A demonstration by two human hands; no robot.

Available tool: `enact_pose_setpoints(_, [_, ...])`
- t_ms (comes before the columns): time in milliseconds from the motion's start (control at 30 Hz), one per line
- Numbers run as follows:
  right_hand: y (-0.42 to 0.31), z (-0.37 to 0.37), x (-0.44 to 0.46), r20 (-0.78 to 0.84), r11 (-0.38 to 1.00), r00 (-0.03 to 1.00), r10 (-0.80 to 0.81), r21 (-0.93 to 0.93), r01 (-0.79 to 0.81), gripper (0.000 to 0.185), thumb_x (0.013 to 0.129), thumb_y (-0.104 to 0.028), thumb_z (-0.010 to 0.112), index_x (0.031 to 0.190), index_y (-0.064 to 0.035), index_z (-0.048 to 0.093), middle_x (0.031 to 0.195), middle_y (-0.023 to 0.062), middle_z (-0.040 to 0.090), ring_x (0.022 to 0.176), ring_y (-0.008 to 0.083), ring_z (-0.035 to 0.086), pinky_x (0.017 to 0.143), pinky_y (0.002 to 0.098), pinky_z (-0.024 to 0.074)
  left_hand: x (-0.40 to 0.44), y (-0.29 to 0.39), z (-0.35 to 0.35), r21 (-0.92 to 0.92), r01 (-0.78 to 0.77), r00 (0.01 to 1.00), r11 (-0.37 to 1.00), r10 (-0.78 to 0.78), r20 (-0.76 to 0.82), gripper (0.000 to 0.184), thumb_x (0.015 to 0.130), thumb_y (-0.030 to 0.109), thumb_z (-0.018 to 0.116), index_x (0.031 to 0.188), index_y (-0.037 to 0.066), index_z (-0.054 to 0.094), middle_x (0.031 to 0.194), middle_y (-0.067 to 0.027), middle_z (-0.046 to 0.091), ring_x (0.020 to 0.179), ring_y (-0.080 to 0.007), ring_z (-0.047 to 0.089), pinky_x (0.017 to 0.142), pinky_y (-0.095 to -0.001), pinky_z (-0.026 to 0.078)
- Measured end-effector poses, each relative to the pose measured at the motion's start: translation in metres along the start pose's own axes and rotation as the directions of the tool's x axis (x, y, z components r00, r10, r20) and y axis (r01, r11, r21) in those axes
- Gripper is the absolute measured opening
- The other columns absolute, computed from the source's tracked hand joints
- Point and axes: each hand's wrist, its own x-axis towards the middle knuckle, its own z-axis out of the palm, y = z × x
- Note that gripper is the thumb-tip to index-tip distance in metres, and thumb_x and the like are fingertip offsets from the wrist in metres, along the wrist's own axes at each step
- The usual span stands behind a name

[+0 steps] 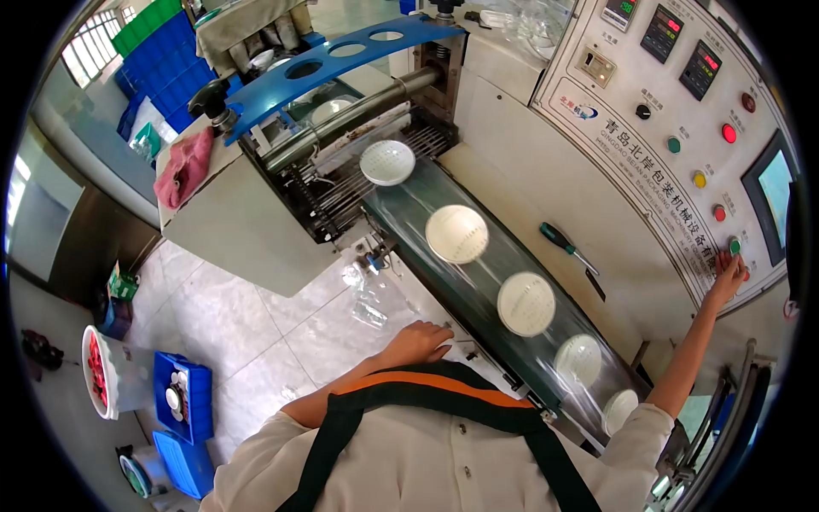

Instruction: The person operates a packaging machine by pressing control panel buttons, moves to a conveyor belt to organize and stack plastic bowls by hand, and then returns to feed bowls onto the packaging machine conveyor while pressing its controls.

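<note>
Right hand [728, 277] at green button [734, 246] — screwdriver [559, 238] beside conveyor belt [537, 363].

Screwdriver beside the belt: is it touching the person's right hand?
Apart: the head view shows bare machine surface between the screwdriver and the right hand, at the control panel.

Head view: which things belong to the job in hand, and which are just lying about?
In the job:
- green button, at the right hand's fingertips
- conveyor
- five white round pieces along it

Apparently lying about:
- screwdriver beside the conveyor
- pink cloth
- blue crate on the floor
</note>
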Motion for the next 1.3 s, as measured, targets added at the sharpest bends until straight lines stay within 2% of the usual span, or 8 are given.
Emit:
enact_pose_setpoints(267, [-0.025,0.006,-0.009,0.113,0.996,0.989,0.093,-0.008,-0.093,0.033,0.087,-0.023,0.050,0.109,0.0011,0.041,0.099,0.0173,0.056,0.091,0.0222,0.058,0.076,0.0309,0.0514,-0.002,-0.004,0.000,-0.004,-0.036,0.999,0.999,0.036,-0.001,0.020,0.075,0.017,0.061,0.092,0.009,0.055,0.072,-0.0089,0.058,0.068,-0.0261,0.057,0.062,-0.0350,0.045])
enact_pose_setpoints(433, [-0.018,0.008,-0.005,0.058,0.994,0.993,0.106,-0.025,-0.104,0.034,0.088,-0.022,0.049,0.110,0.0026,0.041,0.101,0.0183,0.055,0.092,0.0228,0.058,0.077,0.0308,0.0510,-0.005,-0.006,0.001,-0.016,-0.024,1.000,1.000,0.024,-0.005,0.020,0.075,0.017,0.061,0.092,0.009,0.055,0.073,-0.0090,0.058,0.069,-0.0260,0.057,0.063,-0.0349,0.046])
enact_pose_setpoints(533, [-0.002,-0.007,0.000,0.029,0.986,0.993,0.113,0.119,-0.115,0.034,0.088,-0.019,0.047,0.108,0.0072,0.040,0.101,0.0196,0.055,0.092,0.0247,0.058,0.078,0.0319,0.0515,-0.008,-0.007,-0.001,-0.013,-0.010,1.000,1.000,0.010,0.005,0.020,0.075,0.017,0.061,0.092,0.009,0.055,0.073,-0.0088,0.058,0.069,-0.0260,0.057,0.063,-0.0346,0.046])
enact_pose_setpoints(667, [0.015,-0.027,0.013,-0.146,0.960,0.978,0.146,0.258,-0.105,0.035,0.088,-0.015,0.044,0.105,0.0149,0.040,0.099,0.0206,0.055,0.089,0.0272,0.058,0.077,0.0335,0.0528,-0.013,-0.007,-0.001,0.010,0.025,1.000,1.000,-0.026,0.014,0.019,0.075,0.017,0.061,0.092,0.009,0.055,0.074,-0.0087,0.058,0.069,-0.0259,0.057,0.064,-0.0345,0.046])
enact_pose_setpoints(767, [0.015,-0.038,0.023,-0.199,0.970,0.975,0.102,0.237,-0.053,0.026,0.087,-0.012,0.047,0.095,0.0125,0.050,0.087,0.0181,0.059,0.080,0.0256,0.061,0.071,0.0319,0.0546,-0.015,-0.008,-0.002,-0.001,0.030,1.000,1.000,-0.030,0.001,0.019,0.075,0.017,0.061,0.091,0.009,0.055,0.073,-0.0087,0.058,0.069,-0.0257,0.057,0.064,-0.0345,0.046])
enact_pose_setpoints(967, [0.015,-0.041,0.026,-0.235,0.992,0.972,0.000,0.122,0.030,0.023,0.086,-0.013,0.053,0.092,0.0098,0.054,0.079,0.0153,0.061,0.069,0.0214,0.062,0.065,0.0287,0.0550,-0.010,-0.010,0.001,-0.008,0.042,0.999,0.999,-0.041,0.015,0.019,0.075,0.017,0.060,0.091,0.009,0.055,0.074,-0.0085,0.058,0.069,-0.0258,0.057,0.064,-0.0346,0.046])
enact_pose_setpoints(1167, [0.016,-0.038,0.018,-0.235,0.992,0.965,-0.117,0.022,0.126,0.025,0.086,-0.014,0.053,0.091,0.0104,0.053,0.079,0.0144,0.060,0.068,0.0195,0.061,0.064,0.0276,0.0552,0.004,-0.008,0.001,-0.022,-0.023,0.998,1.000,0.024,0.058,0.020,0.075,0.017,0.060,0.092,0.008,0.055,0.073,-0.0093,0.057,0.070,-0.0261,0.056,0.064,-0.0348,0.045])
enact_pose_setpoints(1300, [0.022,-0.036,0.012,-0.246,0.997,0.967,-0.073,0.013,0.078,0.027,0.086,-0.016,0.053,0.094,0.0101,0.051,0.084,0.0154,0.058,0.074,0.0195,0.060,0.067,0.0286,0.0548,0.006,-0.006,0.001,-0.014,-0.016,0.999,1.000,0.016,0.052,0.020,0.076,0.017,0.060,0.093,0.008,0.055,0.073,-0.0093,0.057,0.070,-0.0263,0.056,0.064,-0.0347,0.045])
